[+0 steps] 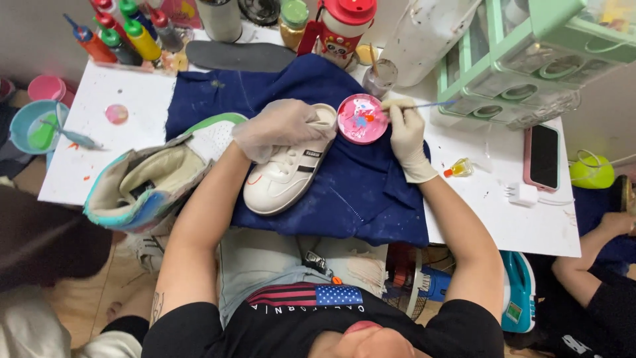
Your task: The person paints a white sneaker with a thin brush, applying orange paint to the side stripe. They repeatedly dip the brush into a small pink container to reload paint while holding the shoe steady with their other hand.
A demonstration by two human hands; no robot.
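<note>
Gloved right hand (405, 136): thin pale glove, fingers pinched shut on a slim paintbrush (424, 105) whose blue handle points away to the right; the tip meets the pink dish.
Gloved left hand (278, 127): clear glove, fingers wrapped over the heel end of the white sneaker (288, 169), pressing it down and holding it.
White sneaker: lies on its side on the cloth, toe towards the person, dark stripes on its flank, heel just beside the dish.
Pink dish (362, 119): round, with white, blue and red dabs of paint, resting on the cloth between the two hands.
Blue cloth (358, 192): dark navy, spread across the middle of the white table (503, 219), speckled with paint.
Second shoe (156, 176): high-top with green and blue trim, at the left edge of the cloth, touching the left forearm.
Paint bottles (122, 33): red, green, yellow and blue, clustered at the far left corner.
Small dropper bottle (458, 168): yellowish with a red cap, lying near the right wrist.
Phone (542, 158): pink case, dark screen, further right on the table.
Teal bowl (33, 126): off the table's left edge.
</note>
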